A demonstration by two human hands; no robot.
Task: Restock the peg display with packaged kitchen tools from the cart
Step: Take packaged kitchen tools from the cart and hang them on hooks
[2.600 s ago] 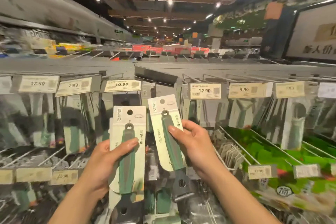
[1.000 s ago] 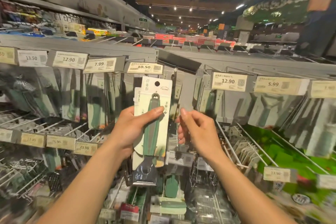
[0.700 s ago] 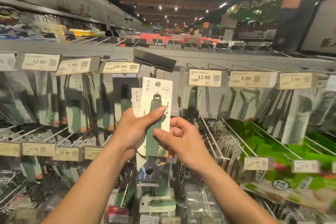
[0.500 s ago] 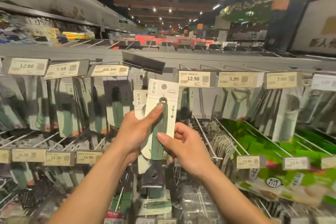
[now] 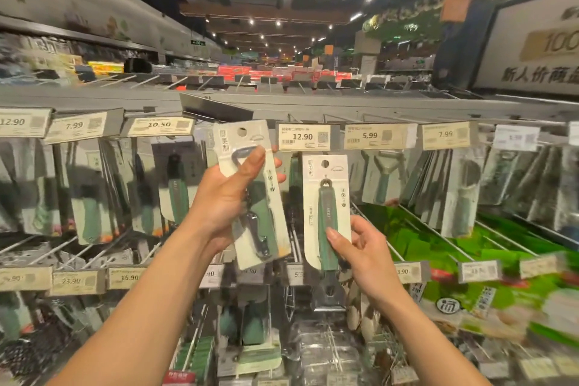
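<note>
Between right fingers, scraper pack

Both bare forearms rise from the bottom corners and converge upward, the left forearm from the lower left, the right forearm from the lower right. The left hand is raised higher, palm turned inward, gripping a carded package tilted to the left: its thumb lies across the front near the top, and its fingers wrap behind. The right hand sits lower, pinching a second carded package at its lower part, thumb in front and fingers curled behind.
</note>
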